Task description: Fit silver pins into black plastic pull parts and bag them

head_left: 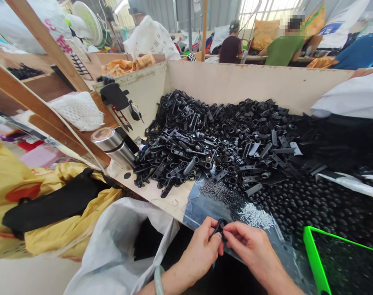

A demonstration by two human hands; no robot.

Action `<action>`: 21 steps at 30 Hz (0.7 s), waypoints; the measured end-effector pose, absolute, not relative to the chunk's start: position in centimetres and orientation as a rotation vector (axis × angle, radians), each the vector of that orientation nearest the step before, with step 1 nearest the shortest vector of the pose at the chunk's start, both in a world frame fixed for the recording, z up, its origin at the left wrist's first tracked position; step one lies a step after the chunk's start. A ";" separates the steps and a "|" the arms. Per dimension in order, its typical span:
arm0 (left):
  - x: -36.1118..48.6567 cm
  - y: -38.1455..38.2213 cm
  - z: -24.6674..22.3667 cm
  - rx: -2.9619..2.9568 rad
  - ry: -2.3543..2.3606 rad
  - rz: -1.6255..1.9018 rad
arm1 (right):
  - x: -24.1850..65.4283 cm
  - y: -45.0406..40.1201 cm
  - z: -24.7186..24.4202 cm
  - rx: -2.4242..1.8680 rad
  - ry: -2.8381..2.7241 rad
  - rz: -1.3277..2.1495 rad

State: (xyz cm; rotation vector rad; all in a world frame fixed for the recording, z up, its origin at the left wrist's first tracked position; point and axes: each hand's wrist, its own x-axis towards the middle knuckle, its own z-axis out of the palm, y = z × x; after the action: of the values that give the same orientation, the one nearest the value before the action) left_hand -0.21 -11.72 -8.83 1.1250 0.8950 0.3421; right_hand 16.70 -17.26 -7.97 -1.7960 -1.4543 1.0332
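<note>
At the front edge of the bench, my left hand point(201, 246) is closed around a small black plastic part point(220, 224) with a curved, ring-like end. My right hand point(250, 242) meets it from the right, its thumb and forefinger pinched together against the part. Whatever sits between those fingertips is hidden. Just beyond my hands lie a pile of silver pins point(256, 216) and a heap of small dark grey pieces point(215, 190) on a dark blue sheet point(195, 207).
Long black handle-like parts point(177, 155) and black rings point(250, 116) are heaped behind. Round black pieces point(315, 205) spread rightward beside a green-rimmed tray point(312, 254). A steel flask point(112, 145) stands left; an open white sack point(112, 241) hangs below. Several people work beyond the bench wall point(235, 80).
</note>
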 end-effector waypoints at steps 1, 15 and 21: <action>-0.3 -11.6 -8.9 1.156 0.893 0.328 | 16.8 -17.1 -7.8 -1.808 -1.483 1.044; -0.7 -10.3 -8.6 1.373 0.871 0.227 | 17.7 -16.6 -7.7 -1.811 -1.930 0.763; -0.7 -10.3 -8.7 1.411 0.893 0.221 | 17.3 -16.8 -7.5 -1.790 -2.004 0.636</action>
State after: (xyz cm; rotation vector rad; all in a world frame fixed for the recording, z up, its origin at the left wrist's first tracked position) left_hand -0.71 -10.27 -8.74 1.4111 0.8934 0.2209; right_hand 17.27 -16.75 -7.53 -1.7902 -2.0036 0.6358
